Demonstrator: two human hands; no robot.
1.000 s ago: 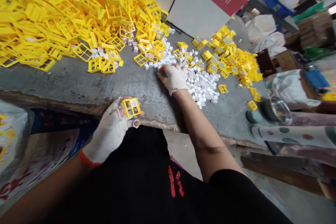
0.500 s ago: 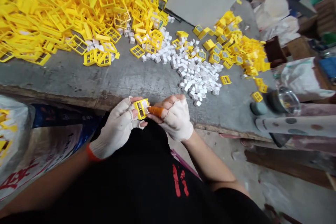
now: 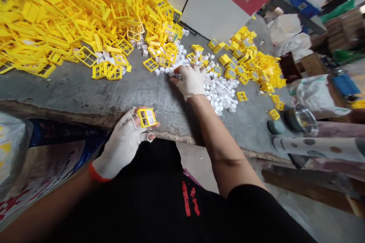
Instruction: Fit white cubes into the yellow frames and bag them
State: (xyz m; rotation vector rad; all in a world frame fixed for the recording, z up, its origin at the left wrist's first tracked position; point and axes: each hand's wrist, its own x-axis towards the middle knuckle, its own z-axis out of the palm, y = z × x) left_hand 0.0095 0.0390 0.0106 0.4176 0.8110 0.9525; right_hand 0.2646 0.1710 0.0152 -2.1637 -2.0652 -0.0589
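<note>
My left hand (image 3: 122, 140), in a white fingerless glove with an orange cuff, holds a small yellow window-like frame (image 3: 147, 117) by its edges above the table's front edge. White pieces fill the frame's right side, while its left openings look dark. My right hand (image 3: 190, 80), gloved the same way, reaches over the heap of small white cubes (image 3: 219, 93). Its fingers curl down at the heap's left edge, and the tips are partly hidden. Whatever lies between them cannot be made out.
A large pile of yellow frames (image 3: 71, 15) covers the table's (image 3: 71, 91) back left. Smaller yellow pieces (image 3: 251, 55) lie at the right, near a clear round container (image 3: 306, 119). A white carton (image 3: 219, 3) stands behind. A patterned roll (image 3: 319, 147) crosses the right edge.
My right hand has left the yellow frame and moved forward to the white cubes. The orange thing at its fingers no longer shows. My left hand keeps the frame, shifted slightly left.
</note>
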